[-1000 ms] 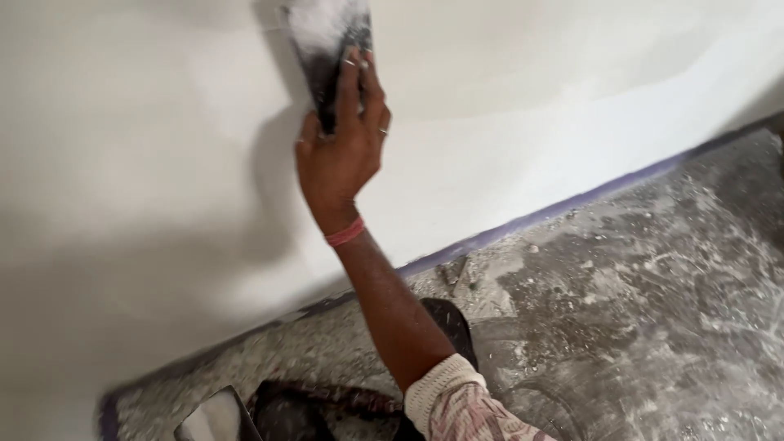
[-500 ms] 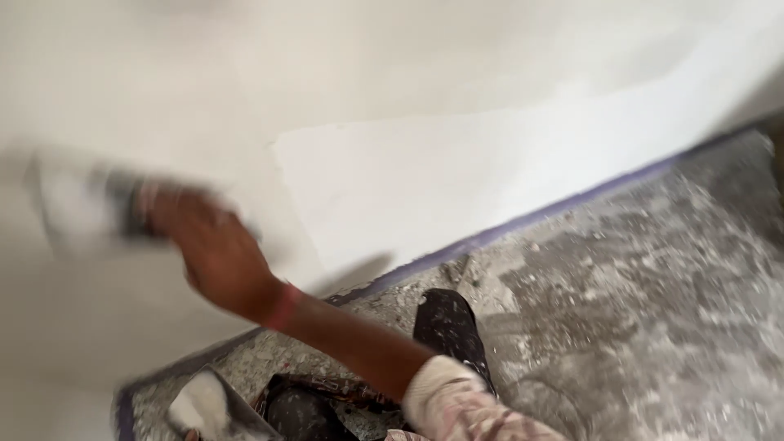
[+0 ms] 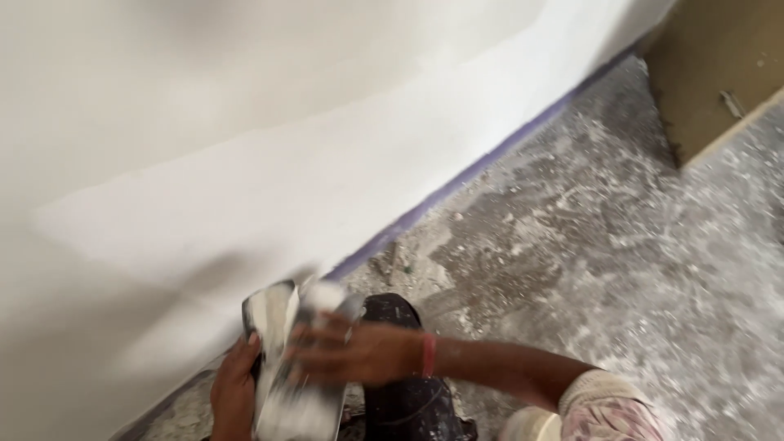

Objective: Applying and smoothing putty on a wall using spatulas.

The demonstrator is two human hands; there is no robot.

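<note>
My right hand (image 3: 359, 353), with a red band at the wrist, reaches left across my body and grips a plaster-smeared putty knife (image 3: 325, 296), which is blurred by motion. Just left of it my left hand (image 3: 232, 394) holds a wide dark blade (image 3: 268, 314) coated in white plaster. The two tools meet low in front of the white plastered wall (image 3: 245, 122). A lump of white plaster (image 3: 298, 412) sits on the blade below my right hand. Where the tool edges touch is too blurred to make out.
A purple tape strip (image 3: 490, 159) runs along the foot of the wall. The grey floor (image 3: 612, 245) is spattered with plaster dust. My dark trouser leg (image 3: 408, 400) is below my right forearm. A brown board (image 3: 719, 73) lies at the top right.
My right hand has swept the putty knife down off the wall, from high up, leftwards, then to the blade in my left hand. The view has tilted down and right.
</note>
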